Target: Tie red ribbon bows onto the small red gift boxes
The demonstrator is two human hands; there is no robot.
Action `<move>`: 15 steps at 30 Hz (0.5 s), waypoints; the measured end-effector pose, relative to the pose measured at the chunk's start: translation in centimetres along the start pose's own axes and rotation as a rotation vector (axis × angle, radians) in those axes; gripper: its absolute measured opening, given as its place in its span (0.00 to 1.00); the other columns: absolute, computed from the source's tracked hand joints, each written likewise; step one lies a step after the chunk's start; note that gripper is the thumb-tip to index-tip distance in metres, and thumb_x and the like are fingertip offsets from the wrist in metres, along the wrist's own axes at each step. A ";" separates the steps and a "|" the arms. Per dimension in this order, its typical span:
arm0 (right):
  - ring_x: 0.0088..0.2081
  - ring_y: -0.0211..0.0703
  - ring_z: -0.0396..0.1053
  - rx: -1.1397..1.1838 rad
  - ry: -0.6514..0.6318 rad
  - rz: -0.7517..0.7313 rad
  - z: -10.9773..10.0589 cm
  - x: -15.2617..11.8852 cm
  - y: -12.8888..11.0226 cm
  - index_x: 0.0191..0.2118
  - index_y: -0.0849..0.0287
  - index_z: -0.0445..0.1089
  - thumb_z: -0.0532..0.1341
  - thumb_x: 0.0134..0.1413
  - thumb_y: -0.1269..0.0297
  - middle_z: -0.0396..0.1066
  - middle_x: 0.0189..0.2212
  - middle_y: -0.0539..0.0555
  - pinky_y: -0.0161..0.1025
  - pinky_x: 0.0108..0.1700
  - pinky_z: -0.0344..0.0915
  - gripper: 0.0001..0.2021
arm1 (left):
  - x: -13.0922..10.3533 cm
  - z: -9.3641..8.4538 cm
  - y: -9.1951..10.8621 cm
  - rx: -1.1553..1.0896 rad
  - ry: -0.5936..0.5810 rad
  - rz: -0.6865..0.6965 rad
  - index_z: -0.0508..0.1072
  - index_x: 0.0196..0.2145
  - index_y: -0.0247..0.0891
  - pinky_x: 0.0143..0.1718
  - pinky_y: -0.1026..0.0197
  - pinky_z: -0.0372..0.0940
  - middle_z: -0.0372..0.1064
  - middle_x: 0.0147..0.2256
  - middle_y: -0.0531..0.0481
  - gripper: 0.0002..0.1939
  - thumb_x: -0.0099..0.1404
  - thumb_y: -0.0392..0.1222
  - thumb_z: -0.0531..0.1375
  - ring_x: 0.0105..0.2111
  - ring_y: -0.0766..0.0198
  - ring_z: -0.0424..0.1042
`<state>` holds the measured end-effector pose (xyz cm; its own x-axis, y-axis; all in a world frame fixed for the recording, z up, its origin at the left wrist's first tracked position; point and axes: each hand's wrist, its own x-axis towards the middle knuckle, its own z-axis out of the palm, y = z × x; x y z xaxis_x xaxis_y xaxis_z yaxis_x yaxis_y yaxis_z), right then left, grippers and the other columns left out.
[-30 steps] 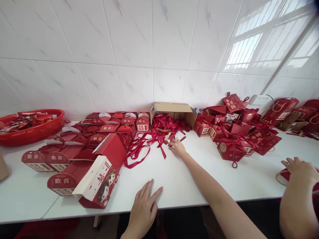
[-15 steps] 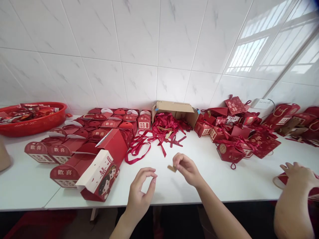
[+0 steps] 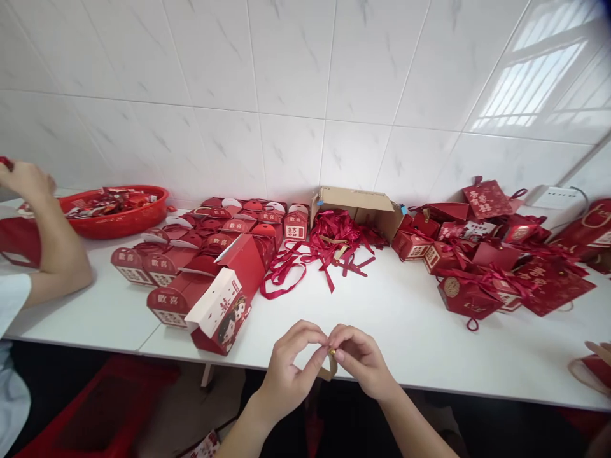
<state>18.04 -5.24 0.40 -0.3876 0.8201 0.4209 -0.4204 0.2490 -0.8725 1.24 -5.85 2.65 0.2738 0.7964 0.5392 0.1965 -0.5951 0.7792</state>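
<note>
At the front edge of the white table, my left hand (image 3: 294, 366) and my right hand (image 3: 359, 357) meet fingertip to fingertip. Both pinch a tan strip (image 3: 329, 369) with a small gold bead (image 3: 332, 351) on it; the strip hangs in a curve below the fingers. Beyond them lies a tangle of dark red ribbons (image 3: 337, 232), partly inside an open cardboard box (image 3: 356, 198). To the left, an opened red box (image 3: 238, 267) with a white printed flap stands in front of rows of closed red gift boxes (image 3: 193, 289).
A red basin (image 3: 117, 219) of wrapped items stands at the left, near another person's arm (image 3: 60, 245). Assorted red boxes and bags (image 3: 477, 286) are piled at the right. Part of another person's hand (image 3: 602, 350) shows at the right edge.
My left hand has closed and joined my right hand at the tan strip, nearer the table's front edge. The view has turned left, bringing a person's arm into sight.
</note>
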 end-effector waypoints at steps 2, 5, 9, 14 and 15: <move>0.30 0.38 0.63 -0.014 0.042 0.047 0.2 -0.2 0.7 0.39 0.54 0.70 0.61 0.58 0.65 0.64 0.31 0.52 0.38 0.32 0.61 0.03 | -0.4 -0.1 -0.3 0.045 -0.002 -0.006 0.70 0.36 0.38 0.37 0.61 0.67 0.68 0.34 0.48 0.05 0.65 0.33 0.55 0.35 0.63 0.70; 0.31 0.38 0.62 -0.016 0.092 0.115 0.4 -0.4 1.4 0.36 0.55 0.71 0.65 0.54 0.65 0.66 0.30 0.51 0.37 0.34 0.60 0.04 | -0.9 -0.5 -0.6 0.101 -0.040 -0.007 0.68 0.38 0.38 0.39 0.60 0.66 0.67 0.36 0.46 0.05 0.66 0.33 0.54 0.37 0.62 0.69; 0.30 0.37 0.63 0.099 0.079 0.223 0.3 -0.1 1.6 0.29 0.57 0.74 0.68 0.49 0.65 0.68 0.28 0.51 0.36 0.34 0.60 0.04 | -1.4 -1.3 -0.7 0.159 -0.127 -0.010 0.70 0.41 0.39 0.43 0.59 0.65 0.64 0.39 0.45 0.09 0.67 0.34 0.52 0.41 0.62 0.67; 0.23 0.32 0.58 0.312 -0.005 0.409 0.3 -0.4 2.1 0.24 0.60 0.75 0.72 0.42 0.66 0.66 0.20 0.47 0.33 0.28 0.54 0.06 | -2.0 -1.7 -0.4 0.092 -0.177 -0.073 0.72 0.33 0.39 0.34 0.62 0.63 0.57 0.32 0.49 0.09 0.67 0.38 0.52 0.32 0.65 0.63; 0.22 0.31 0.58 0.348 -0.027 0.439 0.5 -0.6 2.5 0.24 0.60 0.74 0.72 0.41 0.66 0.66 0.18 0.47 0.32 0.27 0.54 0.07 | -2.2 -1.6 -0.4 0.050 -0.179 -0.091 0.72 0.32 0.39 0.34 0.62 0.62 0.56 0.31 0.50 0.09 0.67 0.39 0.53 0.32 0.65 0.62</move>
<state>16.85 -5.34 -1.90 -0.6062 0.7939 0.0467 -0.4587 -0.3011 -0.8361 -0.91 -7.18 1.71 0.4145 0.8182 0.3984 0.2735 -0.5296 0.8030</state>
